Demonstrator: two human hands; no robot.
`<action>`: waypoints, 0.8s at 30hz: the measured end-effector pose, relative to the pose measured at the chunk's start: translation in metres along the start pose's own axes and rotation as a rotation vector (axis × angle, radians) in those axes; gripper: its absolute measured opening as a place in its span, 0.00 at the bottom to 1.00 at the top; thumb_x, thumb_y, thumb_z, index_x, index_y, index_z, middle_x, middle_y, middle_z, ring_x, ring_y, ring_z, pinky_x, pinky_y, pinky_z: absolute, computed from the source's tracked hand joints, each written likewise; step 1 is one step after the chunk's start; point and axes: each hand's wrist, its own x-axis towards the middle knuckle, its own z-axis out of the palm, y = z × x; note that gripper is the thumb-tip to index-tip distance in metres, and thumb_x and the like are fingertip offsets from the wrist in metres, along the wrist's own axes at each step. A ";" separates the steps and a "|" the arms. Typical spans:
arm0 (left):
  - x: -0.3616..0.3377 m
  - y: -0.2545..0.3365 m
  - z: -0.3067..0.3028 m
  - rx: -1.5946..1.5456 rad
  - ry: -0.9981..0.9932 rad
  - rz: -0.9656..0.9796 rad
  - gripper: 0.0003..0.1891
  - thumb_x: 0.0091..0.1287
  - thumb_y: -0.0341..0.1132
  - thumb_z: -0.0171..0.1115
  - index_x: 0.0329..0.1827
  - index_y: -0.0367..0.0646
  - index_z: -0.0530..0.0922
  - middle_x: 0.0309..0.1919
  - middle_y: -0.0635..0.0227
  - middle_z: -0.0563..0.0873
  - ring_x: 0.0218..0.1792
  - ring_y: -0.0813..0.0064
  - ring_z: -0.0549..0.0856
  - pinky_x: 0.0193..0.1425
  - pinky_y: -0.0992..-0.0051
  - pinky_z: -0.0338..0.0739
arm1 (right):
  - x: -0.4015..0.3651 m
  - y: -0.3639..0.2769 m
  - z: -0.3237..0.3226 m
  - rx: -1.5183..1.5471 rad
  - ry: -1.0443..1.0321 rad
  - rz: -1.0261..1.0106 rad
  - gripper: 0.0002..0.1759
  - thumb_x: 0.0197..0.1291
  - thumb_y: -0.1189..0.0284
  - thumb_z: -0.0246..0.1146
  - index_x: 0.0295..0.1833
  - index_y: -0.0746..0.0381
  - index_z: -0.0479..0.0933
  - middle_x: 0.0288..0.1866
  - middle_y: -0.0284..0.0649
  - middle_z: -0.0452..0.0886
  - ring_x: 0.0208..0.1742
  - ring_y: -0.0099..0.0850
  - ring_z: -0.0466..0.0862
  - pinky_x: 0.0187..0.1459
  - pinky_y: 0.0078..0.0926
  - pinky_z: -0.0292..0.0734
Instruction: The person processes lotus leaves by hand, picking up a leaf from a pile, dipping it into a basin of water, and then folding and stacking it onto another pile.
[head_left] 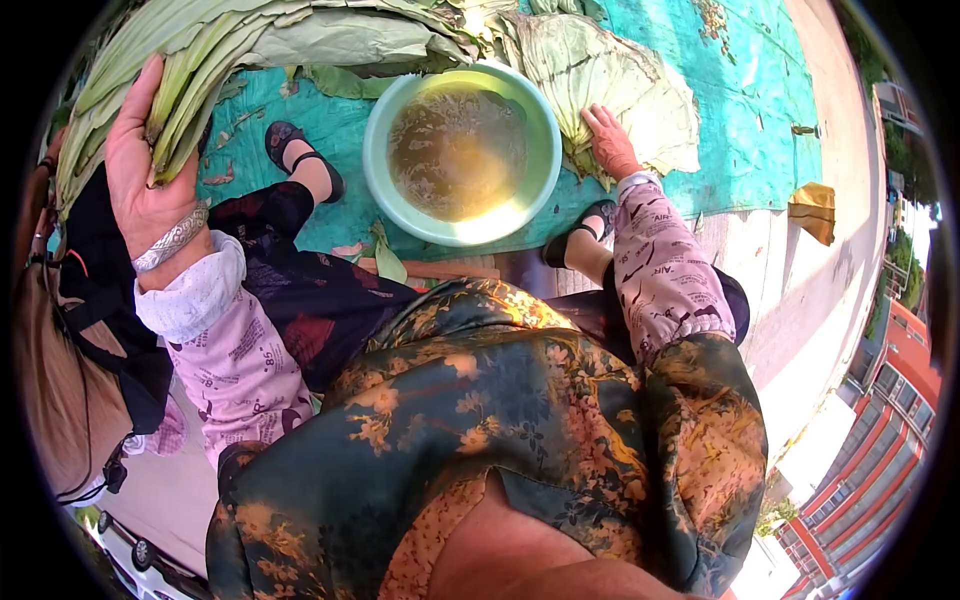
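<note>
My left hand (pixel 150 165) is under the stem ends of a bundle of long, pale green leaves (pixel 205 75) at the upper left, palm up, with the stems lying across the palm. A silver bracelet circles that wrist. On the right, my right hand (pixel 608 143) rests on a wide, wrinkled, pale leaf (pixel 640 90), its fingers stretched over the leaf's lower edge. Between the hands stands a light green basin (pixel 377 185) of cloudy brownish liquid (pixel 450 150).
A teal sheet (pixel 745 140) with leaf scraps lies under the basin. My shoes are below it on both sides. A brown folded piece (pixel 812 212) lies at the right. Another person's brown clothing (pixel 85 400) is at the far left.
</note>
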 end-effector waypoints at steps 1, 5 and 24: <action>0.000 0.000 0.000 -0.012 -0.003 -0.018 0.09 0.60 0.35 0.61 0.40 0.39 0.77 0.32 0.63 0.84 0.30 0.72 0.84 0.31 0.76 0.78 | -0.003 -0.001 0.001 -0.006 -0.001 -0.013 0.29 0.49 0.80 0.48 0.61 0.57 0.64 0.64 0.48 0.62 0.64 0.45 0.61 0.62 0.37 0.59; 0.002 -0.001 -0.002 -0.119 -0.137 -0.076 0.09 0.59 0.30 0.61 0.40 0.36 0.76 0.32 0.60 0.84 0.31 0.69 0.84 0.35 0.74 0.81 | -0.010 0.003 0.003 -0.010 -0.099 -0.004 0.29 0.50 0.79 0.49 0.61 0.55 0.63 0.65 0.46 0.61 0.66 0.44 0.60 0.62 0.37 0.58; -0.027 -0.067 0.012 0.027 -0.538 -0.164 0.17 0.55 0.20 0.59 0.50 0.33 0.72 0.43 0.61 0.80 0.41 0.70 0.82 0.43 0.73 0.80 | 0.129 -0.283 -0.255 1.291 0.096 -0.262 0.29 0.58 0.61 0.59 0.61 0.65 0.64 0.59 0.45 0.68 0.60 0.35 0.69 0.58 0.30 0.66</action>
